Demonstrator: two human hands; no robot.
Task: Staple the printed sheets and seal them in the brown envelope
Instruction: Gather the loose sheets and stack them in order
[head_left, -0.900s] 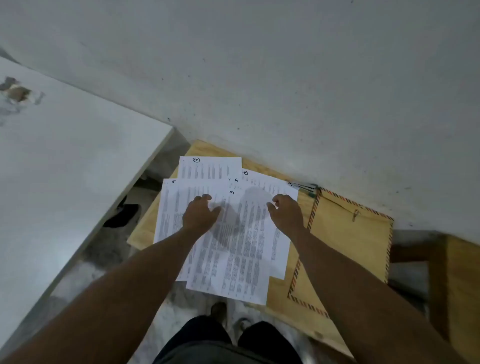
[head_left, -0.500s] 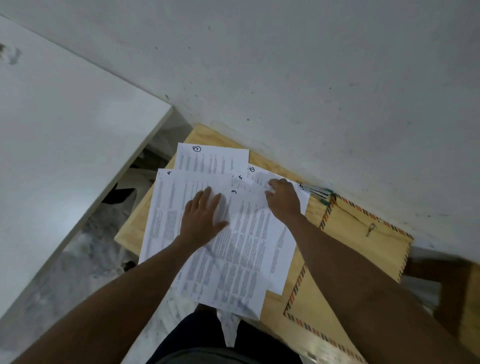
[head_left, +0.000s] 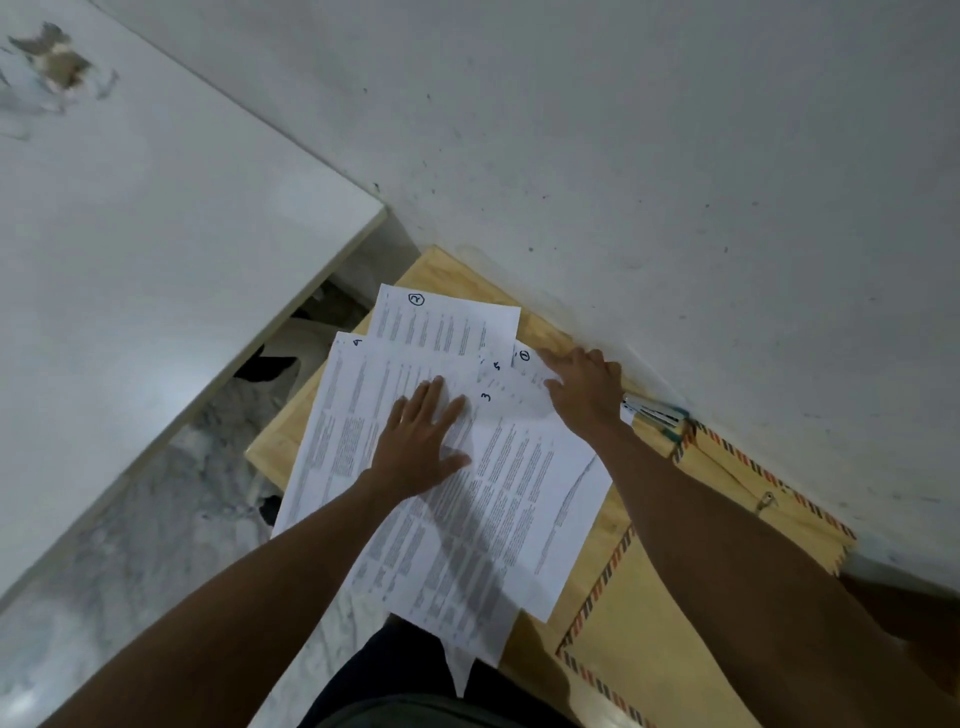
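Observation:
Several printed sheets (head_left: 498, 499), hand-numbered at their top corners, lie fanned out on a small wooden table (head_left: 447, 273). My left hand (head_left: 421, 441) rests flat on the stack, fingers spread. My right hand (head_left: 584, 389) presses on the upper right corner of the sheets, fingertips at the page marked 1. The brown envelope (head_left: 670, 613), edged in red and dark stripes with a metal clasp, lies to the right, partly under my right forearm. A stapler (head_left: 657, 413) lies against the wall just beyond my right wrist.
A grey wall (head_left: 623, 156) runs along the table's far edge. A white tabletop (head_left: 156, 234) stands to the left, with marbled floor (head_left: 156, 519) in the gap. My dark trousers show at the bottom.
My left hand has flattened and spread on the stack. My right hand has slid up to the sheets' top right corner. The camera has moved closer.

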